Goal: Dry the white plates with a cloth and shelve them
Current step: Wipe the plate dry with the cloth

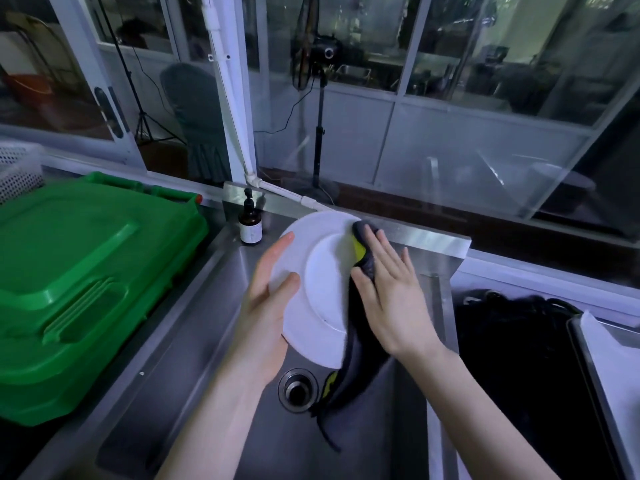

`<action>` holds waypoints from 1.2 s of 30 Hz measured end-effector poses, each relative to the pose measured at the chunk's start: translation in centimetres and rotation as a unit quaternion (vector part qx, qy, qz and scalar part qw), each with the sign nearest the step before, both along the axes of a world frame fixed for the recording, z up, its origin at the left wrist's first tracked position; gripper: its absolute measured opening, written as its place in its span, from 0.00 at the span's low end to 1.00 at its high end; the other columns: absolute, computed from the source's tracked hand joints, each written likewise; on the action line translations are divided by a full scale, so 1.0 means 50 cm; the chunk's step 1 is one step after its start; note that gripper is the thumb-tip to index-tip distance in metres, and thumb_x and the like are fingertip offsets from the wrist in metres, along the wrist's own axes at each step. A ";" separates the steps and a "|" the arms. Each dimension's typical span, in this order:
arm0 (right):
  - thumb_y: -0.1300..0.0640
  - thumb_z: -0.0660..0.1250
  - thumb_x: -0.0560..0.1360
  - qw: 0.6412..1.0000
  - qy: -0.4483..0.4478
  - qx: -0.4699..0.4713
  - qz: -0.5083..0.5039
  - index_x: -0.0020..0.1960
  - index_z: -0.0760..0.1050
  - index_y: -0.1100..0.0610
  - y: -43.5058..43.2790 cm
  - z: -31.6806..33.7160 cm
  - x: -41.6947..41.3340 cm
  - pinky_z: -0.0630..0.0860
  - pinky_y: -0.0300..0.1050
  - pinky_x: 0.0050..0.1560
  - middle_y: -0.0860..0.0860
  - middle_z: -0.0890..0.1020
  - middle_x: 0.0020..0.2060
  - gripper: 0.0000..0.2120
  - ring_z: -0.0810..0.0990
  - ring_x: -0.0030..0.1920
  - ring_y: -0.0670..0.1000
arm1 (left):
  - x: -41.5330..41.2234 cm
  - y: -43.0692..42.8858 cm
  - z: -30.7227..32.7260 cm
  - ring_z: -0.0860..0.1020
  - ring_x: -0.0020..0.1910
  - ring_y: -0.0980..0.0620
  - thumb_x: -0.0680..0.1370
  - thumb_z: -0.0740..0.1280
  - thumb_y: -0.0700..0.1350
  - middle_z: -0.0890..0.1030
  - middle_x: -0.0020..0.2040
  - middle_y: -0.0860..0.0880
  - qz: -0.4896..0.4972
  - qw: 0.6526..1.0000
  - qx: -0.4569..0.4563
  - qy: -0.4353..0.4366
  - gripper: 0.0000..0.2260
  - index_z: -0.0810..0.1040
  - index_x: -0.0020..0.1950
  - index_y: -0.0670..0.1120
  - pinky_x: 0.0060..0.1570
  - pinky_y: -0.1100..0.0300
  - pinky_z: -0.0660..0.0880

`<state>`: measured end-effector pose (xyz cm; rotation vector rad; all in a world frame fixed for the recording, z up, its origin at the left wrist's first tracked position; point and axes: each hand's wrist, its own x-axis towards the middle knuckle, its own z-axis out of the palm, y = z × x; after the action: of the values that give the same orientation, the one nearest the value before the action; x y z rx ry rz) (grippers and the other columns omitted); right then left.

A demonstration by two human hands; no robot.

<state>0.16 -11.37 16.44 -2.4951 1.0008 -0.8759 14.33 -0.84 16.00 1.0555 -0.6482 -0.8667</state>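
The white plate (pixel 325 271) is up over the steel sink (pixel 207 375), tilted towards us, and the left hand (pixel 263 317) grips its left rim, thumb on the face and fingers (pixel 282 242) reaching round behind. On the other side the right hand (pixel 391 289) lies flat, fingers straight and slightly spread, pressing a dark grey and yellow cloth (pixel 356 358) against the plate's right half, with the cloth's tail hanging down just beside the drain (pixel 298 389). A brown pump bottle (pixel 250 223) stands at the sink's back corner, and a big green plastic lid (pixel 86 271) sits left of the sink.
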 end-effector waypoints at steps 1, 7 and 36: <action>0.49 0.53 0.82 0.999 0.012 -0.020 0.034 0.79 0.54 0.53 0.010 0.003 0.008 0.45 0.51 0.78 0.44 0.57 0.78 0.27 0.49 0.78 0.43 | -0.002 -0.003 0.002 0.75 0.68 0.61 0.79 0.65 0.40 0.79 0.66 0.61 -0.005 1.000 -0.007 -0.011 0.22 0.78 0.66 0.64 0.66 0.59 0.70; 0.47 0.50 0.83 0.987 0.071 -0.104 0.095 0.79 0.56 0.52 0.024 0.011 0.024 0.45 0.56 0.78 0.44 0.58 0.78 0.26 0.51 0.78 0.44 | 0.003 -0.010 0.003 0.73 0.70 0.63 0.82 0.59 0.31 0.78 0.68 0.62 -0.016 0.999 -0.034 -0.024 0.26 0.72 0.74 0.56 0.69 0.63 0.70; 0.50 0.52 0.83 0.984 0.067 -0.100 0.129 0.78 0.57 0.53 0.035 0.010 0.038 0.47 0.54 0.78 0.45 0.58 0.78 0.25 0.52 0.79 0.47 | 0.015 0.005 -0.008 0.70 0.70 0.68 0.82 0.61 0.33 0.76 0.68 0.67 -0.038 0.998 -0.021 -0.049 0.28 0.70 0.75 0.60 0.66 0.66 0.70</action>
<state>2.06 -9.64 16.94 -2.8040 0.6317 -0.7674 15.10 -0.58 15.62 1.0446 -0.7894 -0.8670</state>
